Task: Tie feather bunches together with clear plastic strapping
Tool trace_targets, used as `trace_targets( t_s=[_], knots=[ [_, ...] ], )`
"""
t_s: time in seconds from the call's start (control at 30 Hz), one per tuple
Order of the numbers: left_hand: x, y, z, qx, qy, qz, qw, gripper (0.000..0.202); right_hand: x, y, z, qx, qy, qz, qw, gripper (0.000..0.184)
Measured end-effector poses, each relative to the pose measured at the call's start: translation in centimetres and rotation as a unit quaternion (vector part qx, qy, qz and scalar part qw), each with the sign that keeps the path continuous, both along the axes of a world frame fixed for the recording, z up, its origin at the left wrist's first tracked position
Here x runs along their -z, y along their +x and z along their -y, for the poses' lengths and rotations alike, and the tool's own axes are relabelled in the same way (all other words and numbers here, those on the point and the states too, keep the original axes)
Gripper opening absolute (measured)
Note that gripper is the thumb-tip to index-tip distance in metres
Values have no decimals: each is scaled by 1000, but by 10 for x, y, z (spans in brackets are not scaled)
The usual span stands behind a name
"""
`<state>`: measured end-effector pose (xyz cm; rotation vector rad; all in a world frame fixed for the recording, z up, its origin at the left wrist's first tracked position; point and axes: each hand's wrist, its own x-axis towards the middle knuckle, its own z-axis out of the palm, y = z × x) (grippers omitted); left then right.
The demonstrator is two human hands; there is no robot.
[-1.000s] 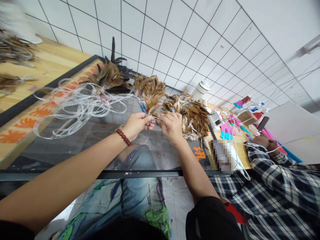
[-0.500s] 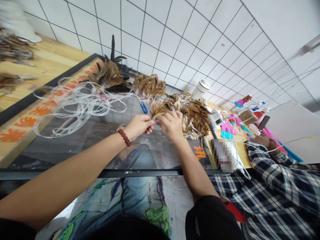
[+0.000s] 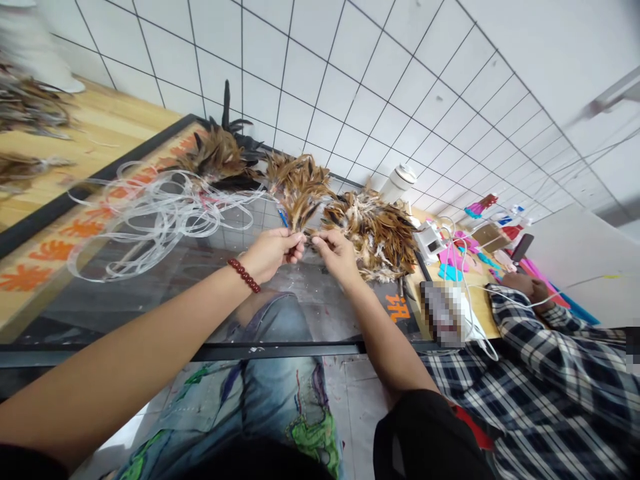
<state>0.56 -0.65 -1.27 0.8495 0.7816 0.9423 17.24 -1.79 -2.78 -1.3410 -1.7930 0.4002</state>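
Observation:
My left hand (image 3: 281, 253), with a string of dark red beads on its wrist, is closed in a pinch on the base of a small bunch of brown feathers (image 3: 299, 208). The feathers fan upward from the fingertips. Close beside it, my right hand (image 3: 339, 255) has thumb and forefinger pinched near the quill ends; what lies between them is too small to make out. Just right of the hands spreads a large pile of brown feathers (image 3: 383, 233). Blue thread snips (image 3: 283, 217) lie partly hidden behind the held bunch.
Loops of clear plastic strip (image 3: 165, 220) cover the left of the glass-topped table (image 3: 175, 300). Further feather bunches (image 3: 215, 153) lie along the tiled wall. A white lidded cup (image 3: 399, 181), white cables and a charger stand at right, near a co-worker's plaid sleeve (image 3: 520, 327).
The feathers between my hands now stand upright and fanned out from my left fingers. My right hand has drawn down and slightly off them, its fingertips now by the quills.

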Motion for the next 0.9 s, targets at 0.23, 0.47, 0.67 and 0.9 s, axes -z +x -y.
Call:
trace_targets(
  t_s=[0.23,0.47,0.67,0.9],
  knots=[
    [-2,-1,5,190,-38,-26,981,17,-5,-2,4,-165,-241,-309,905,40],
    [-1,-3,6,230,-29,13,973,14,-6,-3,5,-163,-231,-368,886,31],
    [-3,1,11,171,-14,-31,985,13,-3,-6,3,-125,-180,-338,915,28],
    [-3,-1,0,-15,-33,75,997,18,-1,12,-2,69,-56,-26,996,19]
  ],
)
